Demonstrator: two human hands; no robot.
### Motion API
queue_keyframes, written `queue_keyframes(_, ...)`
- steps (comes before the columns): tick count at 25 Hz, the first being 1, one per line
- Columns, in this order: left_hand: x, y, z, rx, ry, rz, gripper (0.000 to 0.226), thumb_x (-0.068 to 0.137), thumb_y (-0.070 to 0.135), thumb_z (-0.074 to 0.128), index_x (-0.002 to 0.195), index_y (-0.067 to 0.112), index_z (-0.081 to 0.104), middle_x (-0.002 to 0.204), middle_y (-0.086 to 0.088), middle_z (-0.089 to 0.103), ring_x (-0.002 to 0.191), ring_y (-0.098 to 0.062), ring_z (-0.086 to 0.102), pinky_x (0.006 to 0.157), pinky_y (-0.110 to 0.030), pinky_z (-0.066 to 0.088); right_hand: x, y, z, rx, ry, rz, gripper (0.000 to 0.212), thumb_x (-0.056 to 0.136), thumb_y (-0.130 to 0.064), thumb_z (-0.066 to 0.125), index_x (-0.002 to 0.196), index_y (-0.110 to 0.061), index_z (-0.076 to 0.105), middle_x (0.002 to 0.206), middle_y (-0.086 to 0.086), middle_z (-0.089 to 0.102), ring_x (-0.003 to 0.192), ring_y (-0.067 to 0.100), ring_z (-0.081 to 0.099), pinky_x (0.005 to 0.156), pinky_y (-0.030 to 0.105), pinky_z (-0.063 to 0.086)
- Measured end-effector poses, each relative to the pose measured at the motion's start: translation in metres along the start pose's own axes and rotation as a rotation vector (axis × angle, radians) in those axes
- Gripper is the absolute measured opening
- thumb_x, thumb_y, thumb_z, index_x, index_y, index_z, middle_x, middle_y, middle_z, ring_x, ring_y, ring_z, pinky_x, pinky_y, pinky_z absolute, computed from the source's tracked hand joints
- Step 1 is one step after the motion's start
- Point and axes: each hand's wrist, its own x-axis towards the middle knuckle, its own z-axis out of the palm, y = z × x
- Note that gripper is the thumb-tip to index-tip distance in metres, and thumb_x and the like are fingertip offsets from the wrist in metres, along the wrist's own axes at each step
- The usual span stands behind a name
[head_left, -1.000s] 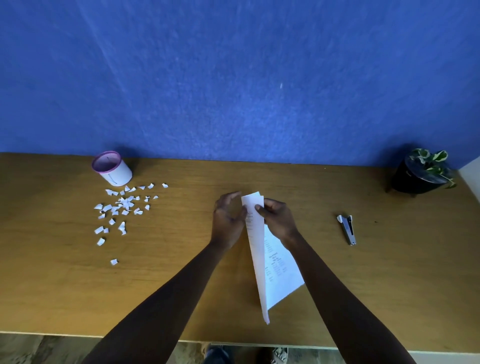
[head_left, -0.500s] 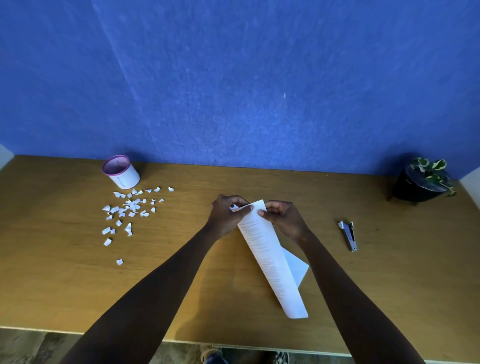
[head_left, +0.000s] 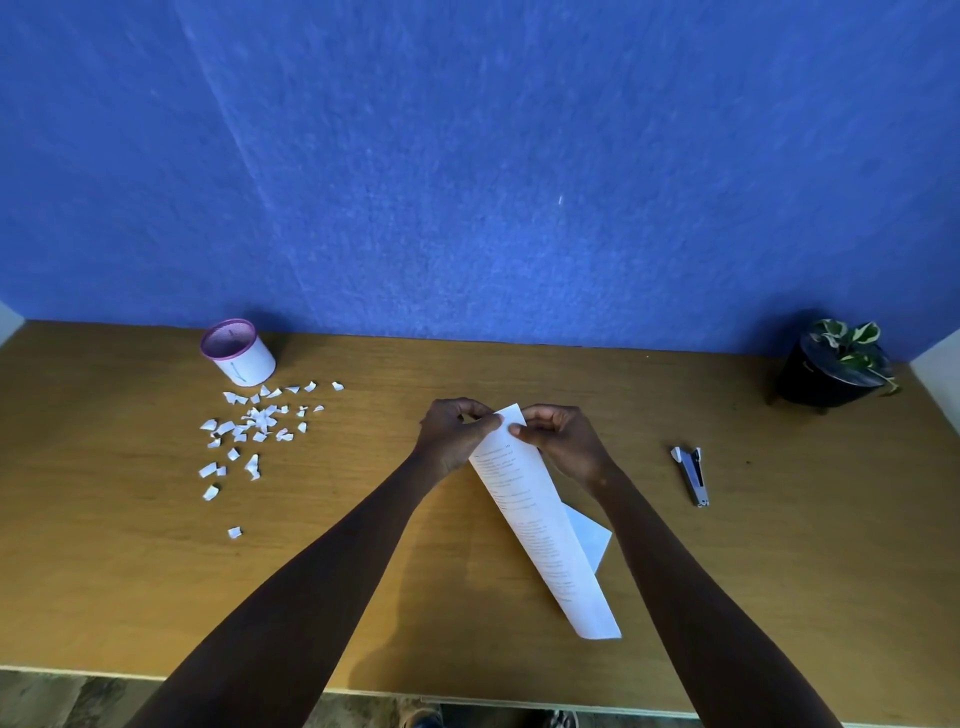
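A white printed sheet of paper (head_left: 540, 525), folded lengthwise, slants from the middle of the wooden desk (head_left: 130, 587) toward its front edge. My left hand (head_left: 454, 434) pinches the sheet's far end from the left. My right hand (head_left: 563, 439) pinches the same end from the right, thumb on the printed face. The two hands sit close together at the top corner. A second layer of the sheet shows behind the fold at the lower right.
Several small torn paper scraps (head_left: 254, 426) lie scattered at the left. Behind them stands a white cup with a pink rim (head_left: 238, 353). A metal staple remover (head_left: 692, 474) lies at the right, and a dark potted plant (head_left: 834, 370) sits in the back right corner against the blue wall.
The sheet has turned from nearly edge-on to showing its printed face and now slants toward the lower right. Both hands stayed at its far end.
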Motion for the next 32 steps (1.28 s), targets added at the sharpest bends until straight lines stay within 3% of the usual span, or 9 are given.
queue_keyframes(9, 0.002, -0.010, -0.003, -0.026, -0.012, 0.018, 0.018, 0.087, 0.025, 0.073, 0.092, 0.009, 0.078, 0.093, -0.003, 0.073, 0.089, -0.022, 0.069, 0.065, -0.026, 0.049, 0.000, 0.001, -0.001, 0.009, 0.049, 0.006, 0.021, 0.090, -0.015, 0.069, 0.108, -0.003, 0.072, 0.099, 0.007, 0.077, 0.086, 0.019, 0.075, 0.065, 0.022, 0.056)
queue_keyframes(13, 0.002, -0.010, -0.001, -0.006, -0.009, 0.029, 0.015, 0.086, 0.025, 0.074, 0.090, 0.011, 0.079, 0.090, 0.000, 0.073, 0.090, -0.020, 0.071, 0.065, -0.026, 0.049, 0.003, -0.004, 0.004, -0.208, 0.122, -0.051, 0.018, 0.090, -0.025, 0.070, 0.099, -0.010, 0.074, 0.090, -0.002, 0.077, 0.078, 0.008, 0.074, 0.060, 0.021, 0.054)
queue_keyframes(17, 0.000, -0.010, 0.002, 0.014, 0.009, 0.037, 0.017, 0.085, 0.027, 0.074, 0.089, 0.011, 0.079, 0.090, 0.000, 0.074, 0.088, -0.018, 0.069, 0.068, -0.028, 0.047, 0.004, -0.006, 0.006, -0.353, 0.144, -0.107, 0.009, 0.091, -0.022, 0.068, 0.083, -0.018, 0.070, 0.076, -0.008, 0.071, 0.066, 0.000, 0.069, 0.053, 0.014, 0.047)
queue_keyframes(21, -0.001, -0.010, 0.003, 0.019, 0.038, 0.027, 0.017, 0.085, 0.024, 0.074, 0.091, 0.009, 0.079, 0.094, -0.002, 0.075, 0.086, -0.015, 0.067, 0.063, -0.023, 0.046, 0.006, -0.001, 0.005, -0.464, 0.175, -0.146, 0.020, 0.090, -0.020, 0.066, 0.072, -0.010, 0.065, 0.064, -0.006, 0.063, 0.057, 0.002, 0.056, 0.052, 0.016, 0.039)
queue_keyframes(26, -0.003, -0.006, 0.005, 0.046, 0.043, 0.023, 0.016, 0.085, 0.027, 0.073, 0.090, 0.012, 0.079, 0.091, 0.002, 0.074, 0.084, -0.012, 0.065, 0.066, -0.023, 0.044, 0.007, 0.001, 0.002, -0.482, 0.165, -0.143, 0.021, 0.091, -0.018, 0.063, 0.074, -0.006, 0.065, 0.066, 0.001, 0.063, 0.058, 0.005, 0.054, 0.052, 0.019, 0.039)
queue_keyframes(32, -0.007, -0.004, 0.005, 0.064, 0.051, 0.044, 0.015, 0.085, 0.026, 0.073, 0.089, 0.012, 0.080, 0.087, 0.006, 0.072, 0.080, -0.007, 0.063, 0.067, -0.023, 0.041, 0.003, -0.003, 0.002, -0.463, 0.153, -0.141, 0.017, 0.090, -0.024, 0.068, 0.086, -0.007, 0.072, 0.080, 0.001, 0.073, 0.071, 0.010, 0.070, 0.056, 0.022, 0.051)
